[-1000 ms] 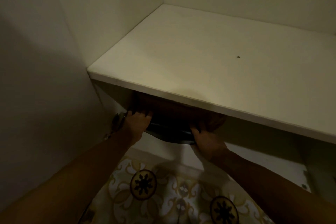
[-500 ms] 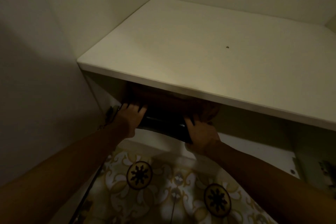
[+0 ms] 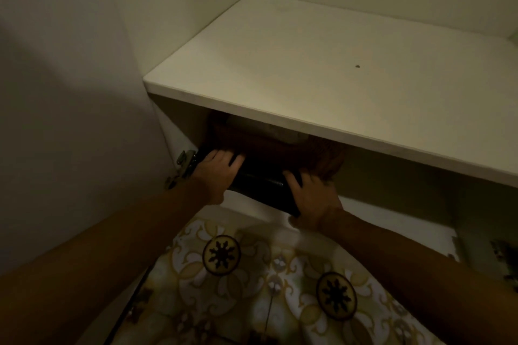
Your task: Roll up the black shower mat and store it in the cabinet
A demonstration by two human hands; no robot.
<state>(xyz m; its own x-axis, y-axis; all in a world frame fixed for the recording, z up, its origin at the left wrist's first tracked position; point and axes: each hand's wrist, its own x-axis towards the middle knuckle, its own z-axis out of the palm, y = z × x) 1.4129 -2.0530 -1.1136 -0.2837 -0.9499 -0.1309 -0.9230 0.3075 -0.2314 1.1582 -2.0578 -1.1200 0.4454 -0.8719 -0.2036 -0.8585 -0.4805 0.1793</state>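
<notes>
Rolled black shower mat (image 3: 262,186) going into the cabinet's lower compartment

The rolling looked finished and the storing nearly so: the mat lay as a tight dark tube just under the front edge of the cabinet shelf (image 3: 322,87), partly inside the opening, so what remained was probably pushing it fully in and letting go. Its long axis ran side to side along that shelf edge, ends pointing left and right, the right end slightly nearer the camera. The left hand (image 3: 217,169) lay over its left end, fingers curled on top; the right hand (image 3: 311,196) clasped its right end. A brownish object (image 3: 322,159) sat behind the mat.
</notes>
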